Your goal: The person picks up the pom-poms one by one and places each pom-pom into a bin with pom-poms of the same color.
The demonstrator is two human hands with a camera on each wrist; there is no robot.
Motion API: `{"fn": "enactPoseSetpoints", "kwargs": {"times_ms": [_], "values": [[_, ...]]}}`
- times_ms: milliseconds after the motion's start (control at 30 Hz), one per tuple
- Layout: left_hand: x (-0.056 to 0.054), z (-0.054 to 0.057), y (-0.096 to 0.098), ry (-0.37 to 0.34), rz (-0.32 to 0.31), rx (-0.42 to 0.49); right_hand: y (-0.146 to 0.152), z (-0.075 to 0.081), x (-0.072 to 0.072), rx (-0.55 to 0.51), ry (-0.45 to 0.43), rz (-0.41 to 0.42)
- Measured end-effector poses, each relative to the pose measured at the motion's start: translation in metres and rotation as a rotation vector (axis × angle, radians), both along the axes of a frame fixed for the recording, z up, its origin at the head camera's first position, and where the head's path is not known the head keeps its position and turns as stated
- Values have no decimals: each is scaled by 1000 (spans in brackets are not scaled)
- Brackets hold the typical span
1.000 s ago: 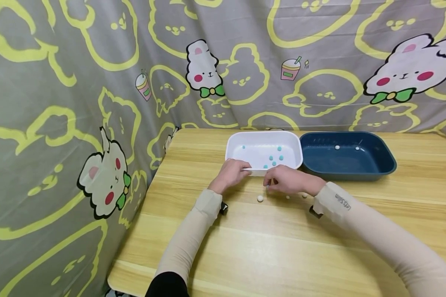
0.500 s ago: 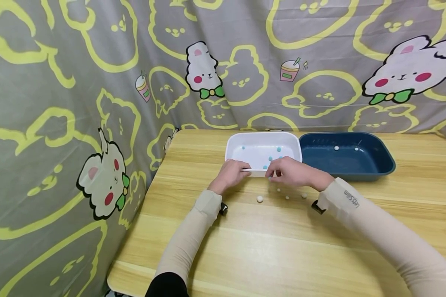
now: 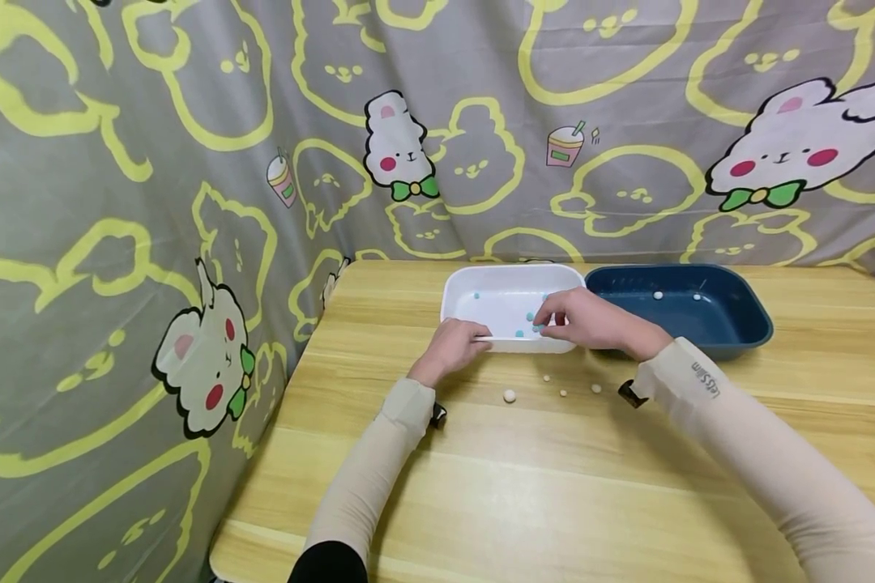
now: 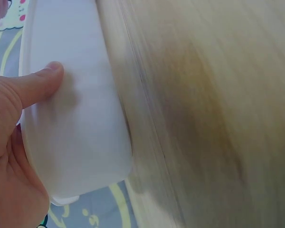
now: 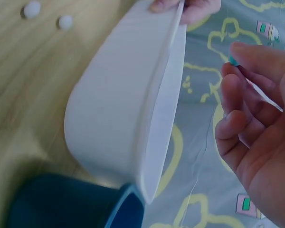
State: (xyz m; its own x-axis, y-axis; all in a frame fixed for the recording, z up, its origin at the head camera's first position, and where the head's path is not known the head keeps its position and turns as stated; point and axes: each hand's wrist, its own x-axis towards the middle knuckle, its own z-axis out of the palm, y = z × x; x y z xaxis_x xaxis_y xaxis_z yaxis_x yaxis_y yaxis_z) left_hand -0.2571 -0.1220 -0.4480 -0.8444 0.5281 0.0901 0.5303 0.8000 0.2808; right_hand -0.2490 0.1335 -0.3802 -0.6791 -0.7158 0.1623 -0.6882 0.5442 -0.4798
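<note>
My left hand (image 3: 452, 346) grips the near rim of a white plastic tub (image 3: 496, 309), its thumb (image 4: 45, 85) pressed flat on the outer wall in the left wrist view. Several small teal balls (image 3: 519, 334) lie on the tub's floor. Over the tub's right part, my right hand (image 3: 586, 318) pinches a small teal ball (image 5: 233, 61) between thumb and forefinger; the right wrist view shows it at the fingertips, above the rim. Part of the tub's contents is hidden behind this hand.
A dark blue tub (image 3: 707, 328) stands against the white one on the right, with white balls (image 3: 659, 295) inside. Several white balls, including a larger one (image 3: 510, 396), lie on the wooden table (image 3: 496, 486) in front. A patterned curtain (image 3: 481, 178) hangs behind and to the left.
My right hand has risen from the table in front of the white tub, past its rim, to over the inside, carrying a teal ball. My left hand keeps its grip on the rim.
</note>
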Motion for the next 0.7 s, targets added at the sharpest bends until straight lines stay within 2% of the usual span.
{"fn": "enactPoseSetpoints", "kwargs": {"times_ms": [300,700], "values": [[1,-1,-1,4,0,4,11,-7,-18,14,-26,-85],[1,-1,0,5,7,-9,10,-14,-40,61,-127,-169]]}}
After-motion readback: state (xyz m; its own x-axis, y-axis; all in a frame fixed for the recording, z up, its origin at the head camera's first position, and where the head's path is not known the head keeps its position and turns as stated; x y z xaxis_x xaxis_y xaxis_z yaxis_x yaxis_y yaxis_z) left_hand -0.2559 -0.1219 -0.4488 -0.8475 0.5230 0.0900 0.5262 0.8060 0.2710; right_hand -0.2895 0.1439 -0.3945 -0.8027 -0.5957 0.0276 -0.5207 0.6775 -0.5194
